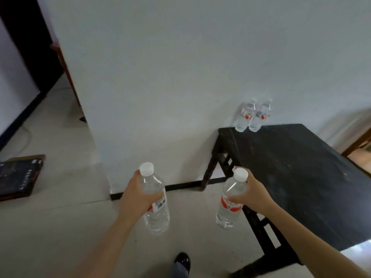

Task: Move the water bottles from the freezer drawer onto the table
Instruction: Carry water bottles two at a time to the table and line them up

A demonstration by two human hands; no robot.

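Note:
My left hand grips a clear water bottle with a white cap and a red and white label, held upright over the floor. My right hand grips a second such bottle just left of the black table, near its left edge. Two more water bottles stand side by side at the table's far left corner, against the white wall. No freezer drawer is in view.
A white wall corner juts out ahead at the left, with a black skirting strip along its foot. A dark flat box lies on the light floor at far left. My shoe shows at the bottom. A wooden chair stands beyond the table.

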